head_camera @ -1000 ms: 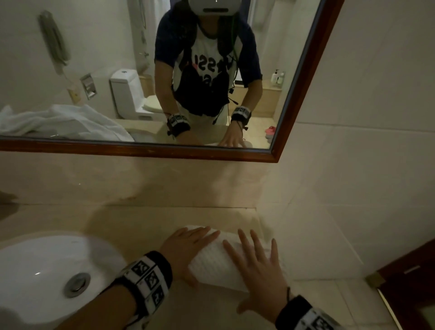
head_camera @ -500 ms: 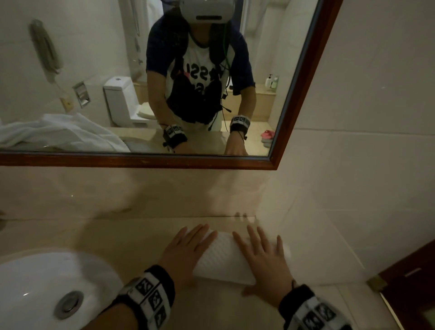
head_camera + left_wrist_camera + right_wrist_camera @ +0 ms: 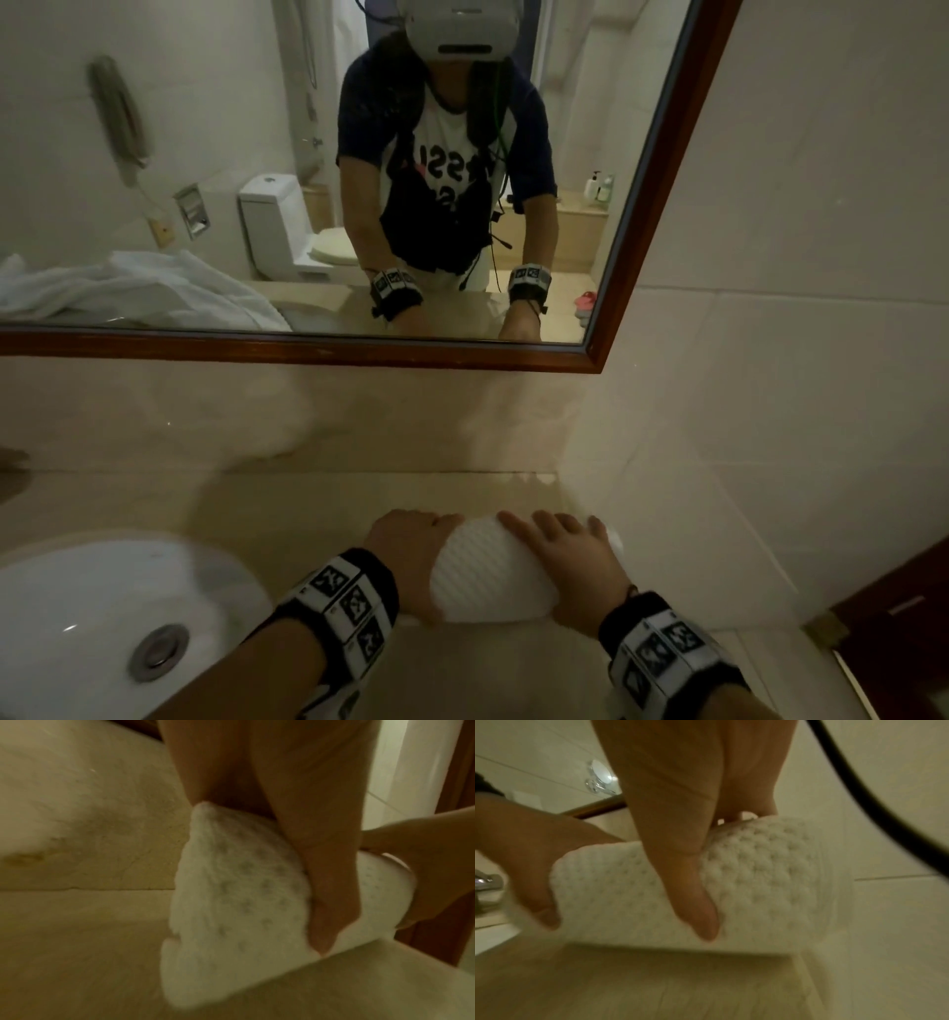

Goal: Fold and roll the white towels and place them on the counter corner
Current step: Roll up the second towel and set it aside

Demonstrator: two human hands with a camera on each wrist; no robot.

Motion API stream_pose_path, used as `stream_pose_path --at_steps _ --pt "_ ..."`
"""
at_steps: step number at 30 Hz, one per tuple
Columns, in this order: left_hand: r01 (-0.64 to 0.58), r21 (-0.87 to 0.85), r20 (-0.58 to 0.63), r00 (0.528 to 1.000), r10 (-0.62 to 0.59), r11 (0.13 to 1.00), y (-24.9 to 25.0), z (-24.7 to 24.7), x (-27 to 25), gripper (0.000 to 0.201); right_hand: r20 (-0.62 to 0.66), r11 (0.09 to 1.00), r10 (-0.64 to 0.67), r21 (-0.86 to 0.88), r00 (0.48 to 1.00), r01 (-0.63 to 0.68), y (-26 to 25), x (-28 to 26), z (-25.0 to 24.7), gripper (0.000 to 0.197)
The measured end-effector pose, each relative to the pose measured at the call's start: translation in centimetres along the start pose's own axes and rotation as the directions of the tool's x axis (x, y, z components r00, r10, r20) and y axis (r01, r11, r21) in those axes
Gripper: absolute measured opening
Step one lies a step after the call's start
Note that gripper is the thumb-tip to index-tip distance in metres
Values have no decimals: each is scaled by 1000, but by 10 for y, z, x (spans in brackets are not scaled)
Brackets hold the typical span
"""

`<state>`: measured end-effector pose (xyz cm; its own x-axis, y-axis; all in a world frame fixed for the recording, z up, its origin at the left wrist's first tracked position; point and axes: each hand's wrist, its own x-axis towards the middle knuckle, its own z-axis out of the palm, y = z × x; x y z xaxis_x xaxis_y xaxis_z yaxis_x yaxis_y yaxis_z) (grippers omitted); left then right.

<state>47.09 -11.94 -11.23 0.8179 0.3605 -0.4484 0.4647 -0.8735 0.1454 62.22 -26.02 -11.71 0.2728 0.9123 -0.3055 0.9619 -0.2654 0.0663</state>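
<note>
Sink basin (image 3: 77, 580) occupies the near left of the beige counter (image 3: 287, 503), drain visible. I read my left hand (image 3: 405, 555) curled over the left end of the rolled white towel (image 3: 488, 580), thumb on its near side and fingers over the far side. My right hand (image 3: 570, 560) wraps the right end in the same grasp. Towel lies on the counter near the right wall (image 3: 744, 462), short of the far corner. Wood-framed mirror (image 3: 642, 205) hangs above.
</note>
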Motion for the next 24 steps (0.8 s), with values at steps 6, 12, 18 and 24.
stream_pose_path --at_steps 6,12,18,24 --pt "203 -404 189 972 -136 892 6 24 -36 129 -229 868 327 457 917 -195 -13 -24 1 76" --pt "131 -446 -18 988 -155 885 36 39 -64 134 -194 651 309 757 931 -58 -65 -26 16 83" --pt "256 -660 26 948 -318 706 39 55 -67 126 161 310 250 921 955 -237 -88 -6 12 106" --pt "223 -682 -12 949 -316 697 6 57 -109 125 248 140 143 953 958 -267 -129 -18 -20 118"
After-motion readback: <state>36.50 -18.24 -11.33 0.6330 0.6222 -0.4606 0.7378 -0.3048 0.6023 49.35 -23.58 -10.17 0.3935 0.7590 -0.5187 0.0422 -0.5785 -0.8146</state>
